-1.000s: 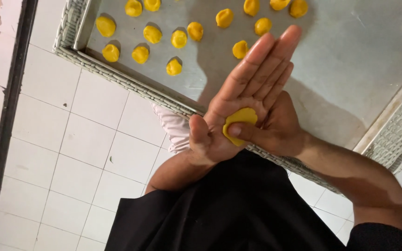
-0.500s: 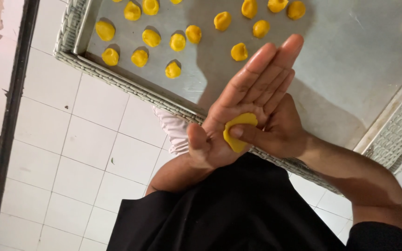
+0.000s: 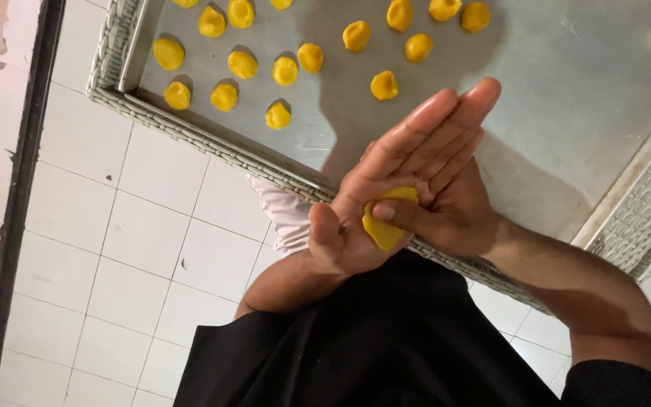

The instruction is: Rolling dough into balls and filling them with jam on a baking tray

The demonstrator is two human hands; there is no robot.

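Above the near edge of the metal tray [image 3: 582, 98], the two hands meet around a flattened piece of yellow dough [image 3: 386, 222]. The left hand [image 3: 393, 188] lies open, palm up, its fingers straight and pointing up and to the right over the tray. The dough rests in that palm near the base of the fingers; its long axis runs from lower left to upper right, roughly in line with the fingers. The right hand [image 3: 453, 215] comes in from the right under and beside the left, its thumb pressed on the upper edge of the dough, so the piece is pinched between thumb and palm. On the tray beyond, small yellow dough balls [image 3: 286, 70] sit in loose rows, apart from one another. A woven wicker frame [image 3: 190, 128] borders the tray, and white floor tiles [image 3: 114, 249] show below. A black garment [image 3: 371, 339] fills the lower middle.
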